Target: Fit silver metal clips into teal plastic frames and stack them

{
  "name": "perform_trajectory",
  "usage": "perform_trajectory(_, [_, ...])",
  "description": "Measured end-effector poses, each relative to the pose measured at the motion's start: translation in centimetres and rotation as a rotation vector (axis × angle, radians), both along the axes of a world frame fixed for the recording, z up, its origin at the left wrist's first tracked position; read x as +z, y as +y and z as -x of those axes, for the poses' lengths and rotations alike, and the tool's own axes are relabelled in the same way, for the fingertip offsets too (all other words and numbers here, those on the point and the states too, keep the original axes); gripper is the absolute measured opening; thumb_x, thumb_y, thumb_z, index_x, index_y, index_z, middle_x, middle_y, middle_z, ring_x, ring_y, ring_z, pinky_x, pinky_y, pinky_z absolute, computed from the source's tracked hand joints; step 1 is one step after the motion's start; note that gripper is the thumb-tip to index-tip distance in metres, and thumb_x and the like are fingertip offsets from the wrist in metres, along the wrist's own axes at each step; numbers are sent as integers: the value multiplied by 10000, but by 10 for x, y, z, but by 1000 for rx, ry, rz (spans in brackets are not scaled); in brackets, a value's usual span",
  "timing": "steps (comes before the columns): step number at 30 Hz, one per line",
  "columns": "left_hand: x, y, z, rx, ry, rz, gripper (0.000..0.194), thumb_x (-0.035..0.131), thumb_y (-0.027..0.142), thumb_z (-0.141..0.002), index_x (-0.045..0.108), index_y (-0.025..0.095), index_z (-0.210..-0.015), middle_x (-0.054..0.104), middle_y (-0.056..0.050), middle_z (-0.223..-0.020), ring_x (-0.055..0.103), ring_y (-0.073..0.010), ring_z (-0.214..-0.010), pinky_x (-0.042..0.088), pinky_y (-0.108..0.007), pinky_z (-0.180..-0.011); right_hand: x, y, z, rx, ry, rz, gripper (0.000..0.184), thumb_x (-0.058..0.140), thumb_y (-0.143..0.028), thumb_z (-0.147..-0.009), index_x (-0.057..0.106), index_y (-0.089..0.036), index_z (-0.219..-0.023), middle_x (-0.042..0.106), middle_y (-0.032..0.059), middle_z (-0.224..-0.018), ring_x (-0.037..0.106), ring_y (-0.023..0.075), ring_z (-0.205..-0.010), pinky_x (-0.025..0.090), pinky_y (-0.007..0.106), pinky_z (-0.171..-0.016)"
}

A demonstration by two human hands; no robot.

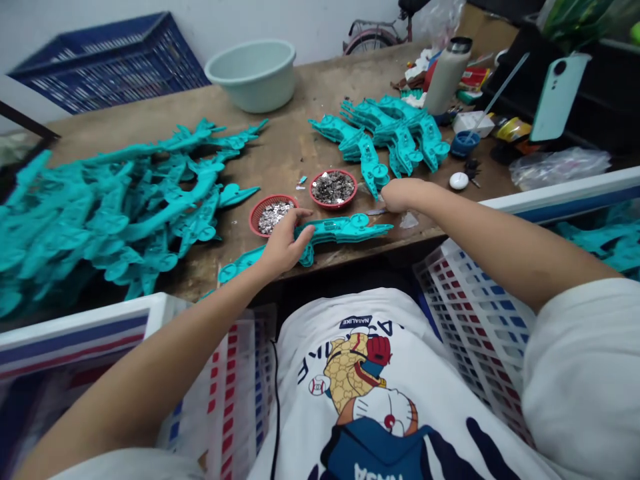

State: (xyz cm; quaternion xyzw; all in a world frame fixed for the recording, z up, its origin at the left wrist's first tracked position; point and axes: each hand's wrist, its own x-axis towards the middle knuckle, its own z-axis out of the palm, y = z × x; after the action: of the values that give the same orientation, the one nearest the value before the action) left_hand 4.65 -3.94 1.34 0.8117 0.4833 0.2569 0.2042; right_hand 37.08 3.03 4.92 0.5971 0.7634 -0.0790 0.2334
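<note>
My left hand [286, 245] rests on a long teal plastic part [345, 229] near the front edge of the table, thumb on its near side and index finger on its far side. Beneath that wrist, more teal plastic [243, 265] sticks out to the left. My right hand [397, 195] is curled on the tabletop, just past the part's right end; its fingertips are hidden. A thin greyish piece [377, 212] lies by those fingers. Beyond the part stand two red baskets of small shiny metal pieces, a left basket [253, 217] and a right basket [333, 206].
A big heap of teal parts [125, 207] covers the left side; a smaller group [387, 130] lies at the back right. Farther off are a pale basin [255, 77], a bottle [449, 77] and an upright phone [559, 97]. Plastic crates, one white [470, 313], flank my lap.
</note>
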Motion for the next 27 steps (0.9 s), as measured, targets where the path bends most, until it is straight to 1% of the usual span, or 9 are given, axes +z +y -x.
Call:
perform_trajectory(2, [25,4,7,1,58,14,496,445,529,-1093,713,180,-1321,822,-169,-1369,765,-324,-1274,612,-484,-1156,3,-7,8,17,115,-81,347,663,-168,-1085,862,-40,-1338,823,332,-1286,800,469,-1210,613,494,-982])
perform_trajectory(4, [54,7,20,-28,225,44,469,459,515,-1086,752,193,-1261,846,-140,-1279,789,-314,-1153,627,-439,-1046,4,-21,21,127,279,-163,478,570,-309,-1172,759,-81,-1546,795,308,-1410,761,467,-1310,591,499,-1059])
perform_trajectory(6, [76,6,36,-28,501,106,448,522,532,-1060,783,214,-1240,859,-122,-1202,804,-323,-1054,618,-415,-951,0,-39,38,314,417,-215,640,594,-437,-1185,572,-158,-1760,691,267,-1633,675,479,-1462,551,527,-1168])
perform_trajectory(8, [84,0,53,37,806,188,509,601,612,-1021,795,221,-1282,867,-151,-1199,819,-376,-1048,608,-421,-895,-7,-57,53,490,470,-250,828,737,-493,-1124,440,-236,-1853,530,237,-1810,558,504,-1596,484,583,-1271])
perform_trajectory(10, [78,-9,66,113,1021,284,683,659,736,-972,781,201,-1380,864,-211,-1248,824,-451,-1109,607,-439,-857,-17,-68,64,609,453,-270,916,832,-450,-1070,419,-254,-1865,421,245,-1878,466,518,-1671,413,629,-1332])
perform_trajectory(12, [64,-18,73,151,1083,380,801,683,788,-945,749,195,-1480,856,-242,-1309,821,-484,-1165,609,-448,-845,-26,-68,71,693,442,-288,936,853,-387,-1056,409,-254,-1869,371,258,-1898,408,513,-1712,365,648,-1359])
perform_trajectory(17, [33,-25,72,171,981,382,603,711,550,-946,783,235,-1456,856,-192,-1382,827,-424,-1206,620,-414,-906,-29,-35,95,970,427,-304,999,918,-336,-991,421,-319,-1858,373,213,-1899,363,449,-1745,303,606,-1378])
perform_trajectory(22, [27,-30,70,197,970,320,520,733,491,-902,829,259,-1358,877,-174,-1311,835,-424,-1162,624,-409,-884,-12,-13,139,1213,223,-136,892,845,-311,-1042,460,-414,-1840,498,165,-1829,535,386,-1640,410,507,-1272])
perform_trajectory(27, [31,-35,73,193,888,349,592,659,647,-973,846,219,-1336,879,-195,-1257,830,-423,-1136,603,-404,-866,3,-12,164,1326,79,-106,782,779,-304,-1094,518,-439,-1818,594,143,-1743,636,348,-1531,472,430,-1134])
